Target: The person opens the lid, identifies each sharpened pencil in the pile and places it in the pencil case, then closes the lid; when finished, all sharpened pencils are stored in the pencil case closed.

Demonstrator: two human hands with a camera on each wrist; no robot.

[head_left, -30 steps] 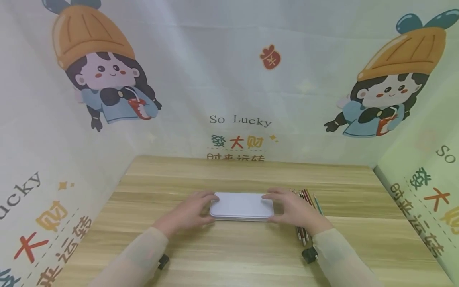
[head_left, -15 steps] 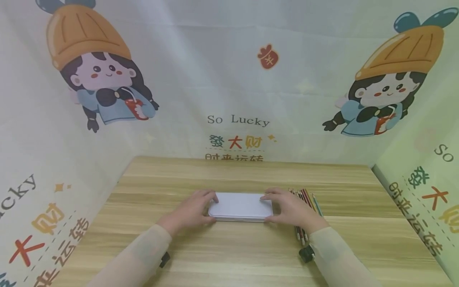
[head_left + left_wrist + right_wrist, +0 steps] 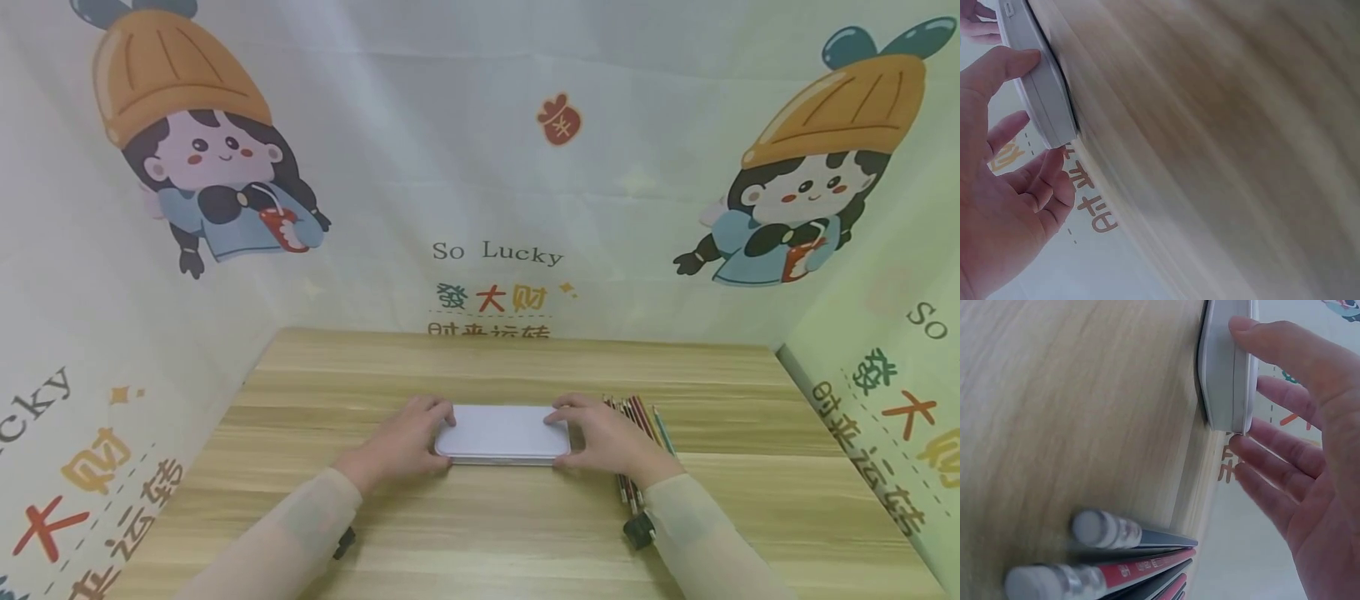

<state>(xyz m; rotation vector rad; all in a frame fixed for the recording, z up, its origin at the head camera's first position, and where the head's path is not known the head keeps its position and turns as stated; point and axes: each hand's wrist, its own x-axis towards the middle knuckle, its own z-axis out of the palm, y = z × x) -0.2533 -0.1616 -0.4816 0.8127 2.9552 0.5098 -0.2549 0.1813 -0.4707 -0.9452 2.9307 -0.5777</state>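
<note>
A small screened-off table nook; whether in a home, an office or a studio cannot be told. The wood-grain tabletop [image 3: 480, 533] is enclosed at far, left and right by pale, faintly creased printed cloth [image 3: 420, 175]. Cartoon figures [image 3: 225, 175] in orange hats are printed at far left and far right, "So Lucky" lettering [image 3: 497, 252] and coloured Chinese characters [image 3: 491, 298] between. A desk-like character is lent by pencils [image 3: 665, 430] laid at right.

A hand could pass near the far and right edges of the table [image 3: 480, 533] — the white case [image 3: 504, 430] blocks the middle, pencils [image 3: 1141, 569] the stretch beside the right hand [image 3: 607, 437], perhaps partly beneath it; cloth [image 3: 480, 192] rises past the far edge.
</note>
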